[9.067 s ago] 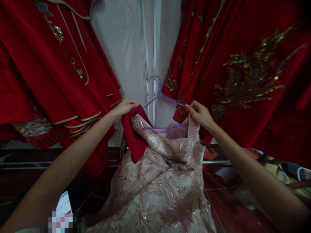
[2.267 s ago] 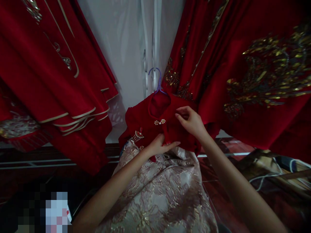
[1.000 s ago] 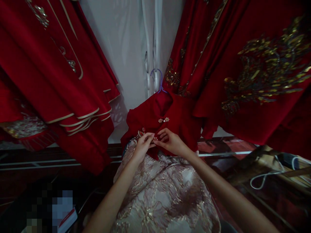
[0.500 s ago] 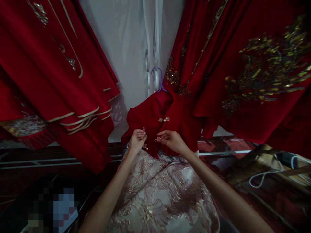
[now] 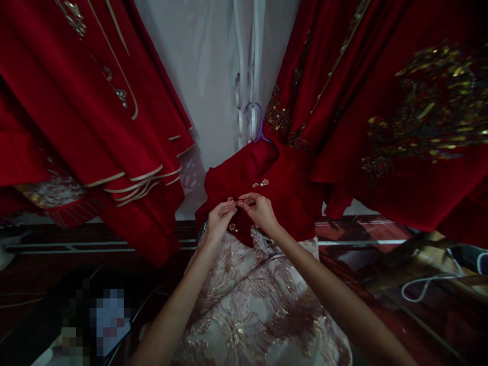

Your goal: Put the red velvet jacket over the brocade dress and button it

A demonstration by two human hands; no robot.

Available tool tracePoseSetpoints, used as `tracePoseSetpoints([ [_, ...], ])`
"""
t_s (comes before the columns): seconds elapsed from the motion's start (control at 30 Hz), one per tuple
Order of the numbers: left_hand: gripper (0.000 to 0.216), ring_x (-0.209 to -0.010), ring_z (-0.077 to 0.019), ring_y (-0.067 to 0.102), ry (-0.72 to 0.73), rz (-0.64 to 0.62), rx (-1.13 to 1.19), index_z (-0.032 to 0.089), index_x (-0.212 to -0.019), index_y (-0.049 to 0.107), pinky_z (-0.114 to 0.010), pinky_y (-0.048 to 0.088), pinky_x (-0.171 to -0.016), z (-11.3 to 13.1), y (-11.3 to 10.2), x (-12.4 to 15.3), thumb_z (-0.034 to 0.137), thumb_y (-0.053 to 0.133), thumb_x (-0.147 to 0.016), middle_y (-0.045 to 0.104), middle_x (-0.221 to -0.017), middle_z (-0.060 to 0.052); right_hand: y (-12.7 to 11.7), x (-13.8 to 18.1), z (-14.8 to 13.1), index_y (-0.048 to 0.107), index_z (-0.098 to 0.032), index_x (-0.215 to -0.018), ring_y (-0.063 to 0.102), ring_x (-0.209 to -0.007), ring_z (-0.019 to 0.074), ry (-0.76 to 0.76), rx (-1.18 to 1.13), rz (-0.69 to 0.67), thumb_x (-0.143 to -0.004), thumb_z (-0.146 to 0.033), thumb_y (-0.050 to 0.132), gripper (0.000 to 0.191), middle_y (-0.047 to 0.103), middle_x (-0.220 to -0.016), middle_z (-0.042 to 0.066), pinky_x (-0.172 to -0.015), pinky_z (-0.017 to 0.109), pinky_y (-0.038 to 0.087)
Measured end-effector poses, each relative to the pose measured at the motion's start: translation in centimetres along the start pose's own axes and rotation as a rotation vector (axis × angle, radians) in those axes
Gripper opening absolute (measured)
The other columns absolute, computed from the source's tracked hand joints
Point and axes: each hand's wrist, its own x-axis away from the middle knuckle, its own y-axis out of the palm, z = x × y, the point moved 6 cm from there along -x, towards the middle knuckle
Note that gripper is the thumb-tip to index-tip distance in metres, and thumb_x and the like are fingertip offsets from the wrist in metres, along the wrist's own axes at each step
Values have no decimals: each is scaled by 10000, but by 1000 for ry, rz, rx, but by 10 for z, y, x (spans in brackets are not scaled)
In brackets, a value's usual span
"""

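A short red jacket [image 5: 295, 190] lies on a purple hanger [image 5: 261, 122], spread in front of me over pale floral brocade cloth [image 5: 236, 310]. At its collar a beaded frog button [image 5: 261, 183] is fastened. Just below, my left hand [image 5: 221, 219] is closed in a pinch on the left half of a second frog button [image 5: 231, 200]. Opposite, my right hand [image 5: 261, 209] pinches the right half, and both sets of fingertips meet. Whether the two halves are joined is hidden by the fingers. Further beads [image 5: 233, 228] show beneath my left hand.
Red garments with pale trim [image 5: 114, 127] hang at the left. More red clothes with gold sequin embroidery [image 5: 430, 112] hang at the right. Behind the hanger is a pale wall [image 5: 194, 61]. A white cord [image 5: 423, 287] loops over items at the lower right.
My right hand has moved left and slightly up, bringing its half of the frog button against the left half. The fingertips were apart before. The whole view has shifted slightly.
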Motion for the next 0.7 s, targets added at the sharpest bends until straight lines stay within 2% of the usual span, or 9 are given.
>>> tracePoseSetpoints([
  [0.3,314,-797,-166,663,0,-1,46,101,-868,683,-340,503,-841,-9,-1,-6,292,724,-622,709,-866,-97,3,3,-1,666,-162,-893,617,-685,109,-34,59,70,-765,-171,585,152,664,-839,40,-686,226,509],
  [0.43,265,-772,-164,655,48,-58,-25,110,-835,674,-333,510,-813,-7,-3,-12,279,714,-636,702,-843,-84,6,3,-1,654,-160,-894,625,-705,117,-47,56,89,-774,-175,574,145,662,-847,46,-697,234,512],
  [0.53,237,-815,-152,640,104,-127,-71,127,-904,634,-325,493,-837,-2,-4,-9,253,649,-704,680,-890,-77,2,4,1,618,-178,-946,641,-756,117,-48,-21,29,-816,-200,524,163,671,-863,33,-709,233,514],
  [0.6,271,-823,-143,622,144,-142,-148,144,-994,588,-324,491,-820,2,-5,3,201,600,-729,654,-933,-73,-7,11,5,594,-191,-979,645,-802,113,-59,-49,-21,-843,-198,474,182,674,-901,24,-723,228,509],
  [0.7,341,-898,-163,569,279,-184,-497,187,-1020,572,-343,463,-839,12,-3,32,105,588,-690,600,-989,-55,-22,34,17,610,-195,-880,634,-758,118,-26,121,-80,-794,-127,478,171,668,-847,11,-711,227,487],
])
